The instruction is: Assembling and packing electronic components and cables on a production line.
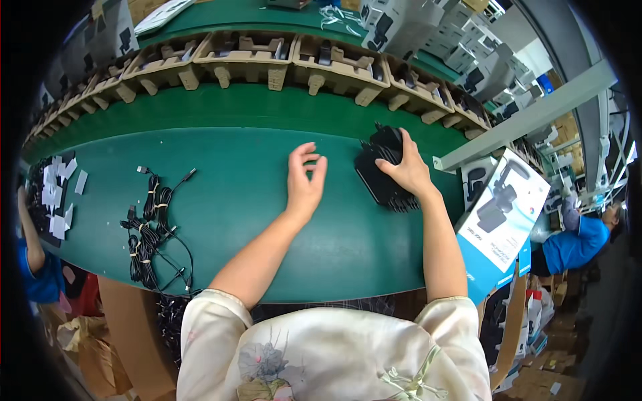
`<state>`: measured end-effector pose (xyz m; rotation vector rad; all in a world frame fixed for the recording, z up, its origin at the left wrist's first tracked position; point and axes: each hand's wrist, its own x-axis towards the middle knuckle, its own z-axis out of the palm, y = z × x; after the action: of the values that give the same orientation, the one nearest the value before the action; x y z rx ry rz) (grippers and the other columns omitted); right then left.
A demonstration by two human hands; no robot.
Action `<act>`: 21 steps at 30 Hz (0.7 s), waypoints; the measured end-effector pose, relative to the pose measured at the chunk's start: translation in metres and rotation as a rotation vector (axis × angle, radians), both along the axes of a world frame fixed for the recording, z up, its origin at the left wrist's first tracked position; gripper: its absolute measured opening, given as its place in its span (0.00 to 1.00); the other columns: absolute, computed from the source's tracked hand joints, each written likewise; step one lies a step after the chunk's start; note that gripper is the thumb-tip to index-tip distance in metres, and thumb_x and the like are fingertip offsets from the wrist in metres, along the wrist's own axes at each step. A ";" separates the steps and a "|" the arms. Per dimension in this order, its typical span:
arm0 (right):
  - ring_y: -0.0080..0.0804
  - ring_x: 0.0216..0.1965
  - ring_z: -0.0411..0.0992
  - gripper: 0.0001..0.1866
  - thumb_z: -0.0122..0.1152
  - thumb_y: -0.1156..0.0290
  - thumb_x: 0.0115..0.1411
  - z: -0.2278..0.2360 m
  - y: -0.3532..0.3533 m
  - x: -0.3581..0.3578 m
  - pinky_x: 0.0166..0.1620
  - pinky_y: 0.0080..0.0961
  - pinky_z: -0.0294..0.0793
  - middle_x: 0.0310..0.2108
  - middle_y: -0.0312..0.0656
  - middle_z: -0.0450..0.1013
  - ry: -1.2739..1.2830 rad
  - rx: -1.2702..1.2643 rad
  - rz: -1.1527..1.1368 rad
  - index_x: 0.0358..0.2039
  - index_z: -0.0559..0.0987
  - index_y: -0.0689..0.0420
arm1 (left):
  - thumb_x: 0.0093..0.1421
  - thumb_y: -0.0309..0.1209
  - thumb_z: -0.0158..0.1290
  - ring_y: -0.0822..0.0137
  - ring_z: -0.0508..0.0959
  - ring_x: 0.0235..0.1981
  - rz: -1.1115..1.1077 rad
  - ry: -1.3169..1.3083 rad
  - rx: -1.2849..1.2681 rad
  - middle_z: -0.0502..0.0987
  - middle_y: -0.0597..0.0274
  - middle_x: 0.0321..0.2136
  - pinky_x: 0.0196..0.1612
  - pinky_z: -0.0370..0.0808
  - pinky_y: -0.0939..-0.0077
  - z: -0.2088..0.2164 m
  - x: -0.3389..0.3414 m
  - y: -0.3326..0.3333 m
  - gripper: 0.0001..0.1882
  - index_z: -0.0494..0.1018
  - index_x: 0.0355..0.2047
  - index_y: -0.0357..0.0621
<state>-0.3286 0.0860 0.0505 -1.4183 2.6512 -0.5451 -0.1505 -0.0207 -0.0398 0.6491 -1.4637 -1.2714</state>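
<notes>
My right hand (pixel 409 168) lies over a stack of flat black pieces (pixel 374 175) at the right of the green table. Its thumb and fingers are wrapped round the upper part of the stack; the undersides of those fingers are hidden. The pieces have ridged, layered edges, and I cannot make out their exact kind. Left of it, above the middle of the table, my left hand (pixel 306 179) is empty, with its fingers loosely curved and apart. Bundles of tied black cables (pixel 148 230) lie further left, with their plugs showing.
A row of brown moulded pulp trays (pixel 242 61) holding black parts lines the far side. White labels (pixel 57 190) lie on a dark pile at the far left. A white and blue printed box (pixel 503 224) leans at the right, below a grey metal bar (pixel 528 117). Blue-shirted people (pixel 580 242) work at both sides.
</notes>
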 end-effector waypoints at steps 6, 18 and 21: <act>0.48 0.57 0.57 0.51 0.62 0.47 0.44 0.005 -0.005 0.014 0.56 0.37 0.60 0.57 0.53 0.55 -0.088 0.056 -0.021 0.62 0.48 0.54 | 0.57 0.29 0.51 0.62 0.71 0.41 -0.048 -0.126 -0.092 0.66 0.52 0.44 0.43 0.70 0.72 -0.010 0.009 0.002 0.19 0.62 0.48 0.38; 0.51 0.57 0.55 0.43 0.63 0.60 0.50 0.005 0.101 -0.039 0.59 0.38 0.54 0.56 0.54 0.55 -0.043 0.002 0.206 0.61 0.49 0.55 | 0.60 0.29 0.47 0.66 0.70 0.46 -0.156 -0.186 -0.005 0.66 0.54 0.48 0.48 0.67 0.74 -0.003 0.021 -0.002 0.17 0.61 0.49 0.38; 0.48 0.57 0.56 0.39 0.63 0.62 0.49 0.012 0.145 -0.051 0.59 0.40 0.53 0.55 0.51 0.58 0.279 0.178 0.243 0.59 0.57 0.55 | 0.58 0.27 0.48 0.63 0.70 0.44 -0.146 -0.194 -0.036 0.65 0.52 0.47 0.46 0.69 0.72 -0.004 0.023 -0.001 0.18 0.62 0.48 0.37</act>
<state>-0.3792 0.2311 0.0630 -1.8393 2.5837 -0.0904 -0.1278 -0.0218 -0.0442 0.6658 -1.7160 -1.3189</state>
